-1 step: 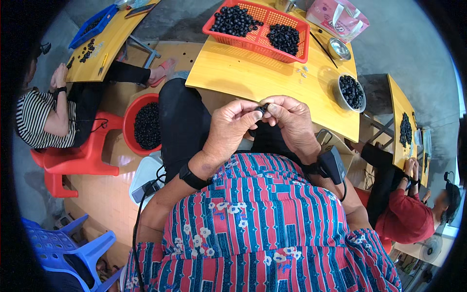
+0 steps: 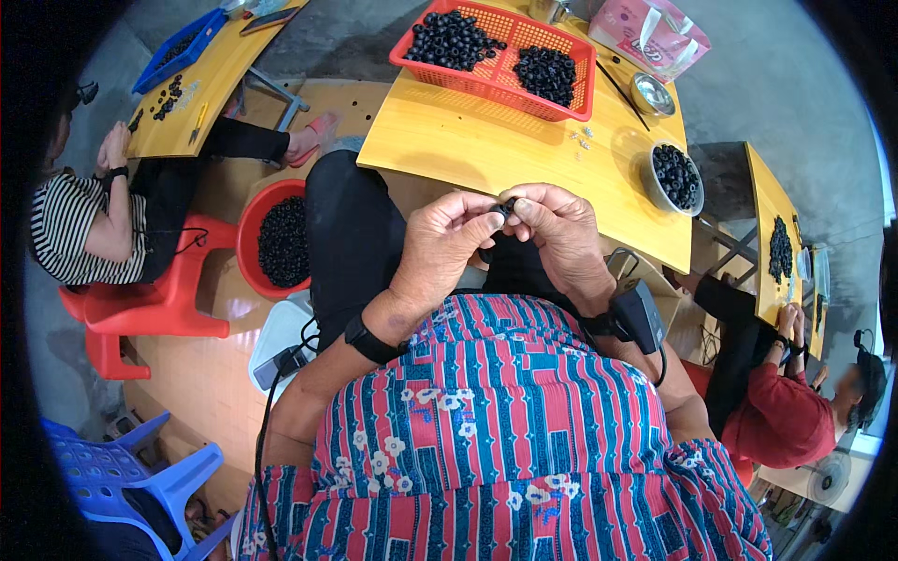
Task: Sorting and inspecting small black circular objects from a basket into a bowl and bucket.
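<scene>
My left hand [image 2: 449, 236] and my right hand [image 2: 559, 232] meet above my lap, just short of the table's near edge. Between both thumbs and forefingers they pinch a small black ring-like part [image 2: 505, 209], mostly covered by the fingertips. Another dark bit shows under my left fingers, too hidden to name. Beyond my hands, a red plastic basket [image 2: 538, 105] on the yellow table [image 2: 449, 140] holds two heaps of similar black parts. A clear tub [image 2: 696, 201] of black ring parts stands near the table's right edge.
Small clear pieces [image 2: 584, 137], a dark stick [image 2: 624, 95], a metal bowl [image 2: 652, 93] and a pink bag [image 2: 650, 37] lie on the table. A red tub [image 2: 245, 245] of black parts stands at left. Two people work at side tables; a blue chair [image 2: 140, 477] is lower left.
</scene>
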`<state>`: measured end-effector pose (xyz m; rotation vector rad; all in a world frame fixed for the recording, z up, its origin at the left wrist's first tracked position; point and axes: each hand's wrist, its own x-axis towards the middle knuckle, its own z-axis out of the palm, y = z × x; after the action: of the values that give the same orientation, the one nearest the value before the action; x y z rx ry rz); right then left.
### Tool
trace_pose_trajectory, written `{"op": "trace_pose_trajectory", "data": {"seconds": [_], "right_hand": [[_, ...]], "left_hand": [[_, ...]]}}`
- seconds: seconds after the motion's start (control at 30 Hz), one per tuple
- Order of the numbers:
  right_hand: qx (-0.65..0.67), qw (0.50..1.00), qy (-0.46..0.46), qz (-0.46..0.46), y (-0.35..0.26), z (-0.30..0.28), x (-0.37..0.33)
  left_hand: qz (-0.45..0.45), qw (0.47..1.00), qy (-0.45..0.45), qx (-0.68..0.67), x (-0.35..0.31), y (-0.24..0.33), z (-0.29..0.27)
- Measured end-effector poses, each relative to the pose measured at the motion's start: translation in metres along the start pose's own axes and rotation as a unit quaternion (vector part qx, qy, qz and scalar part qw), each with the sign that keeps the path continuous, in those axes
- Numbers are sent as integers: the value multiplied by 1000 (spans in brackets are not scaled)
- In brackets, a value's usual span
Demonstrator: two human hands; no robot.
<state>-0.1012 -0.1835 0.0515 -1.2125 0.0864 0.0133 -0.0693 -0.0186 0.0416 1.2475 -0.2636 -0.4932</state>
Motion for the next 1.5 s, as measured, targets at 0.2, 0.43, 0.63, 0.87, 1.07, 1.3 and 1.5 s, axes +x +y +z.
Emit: {"op": "trace_pose_trajectory", "data": {"seconds": [0.2, 0.43, 0.63, 0.87, 1.07, 1.3, 1.5], "right_hand": [[-195, 976, 18, -93, -5, 3, 5], [-293, 945, 12, -147, -12, 0, 12], [-313, 937, 9, -158, -16, 0, 13], [-212, 972, 4, -97, -11, 0, 12], [-192, 977, 3, -95, -8, -2, 11], [-210, 972, 1, -102, -8, -1, 11], [-197, 975, -6, -100, -6, -2, 12]], "left_hand": [[4, 1000, 13, 7, 2, -1, -2], [11, 1000, 8, 9, 7, 0, -3], [31, 999, 13, 2, 9, -4, -3], [33, 999, 15, 2, 9, -6, -4], [28, 1000, 7, -4, 9, -5, -5], [29, 1000, 6, 2, 9, -5, -6], [38, 999, 8, 4, 11, -10, -5]]}}
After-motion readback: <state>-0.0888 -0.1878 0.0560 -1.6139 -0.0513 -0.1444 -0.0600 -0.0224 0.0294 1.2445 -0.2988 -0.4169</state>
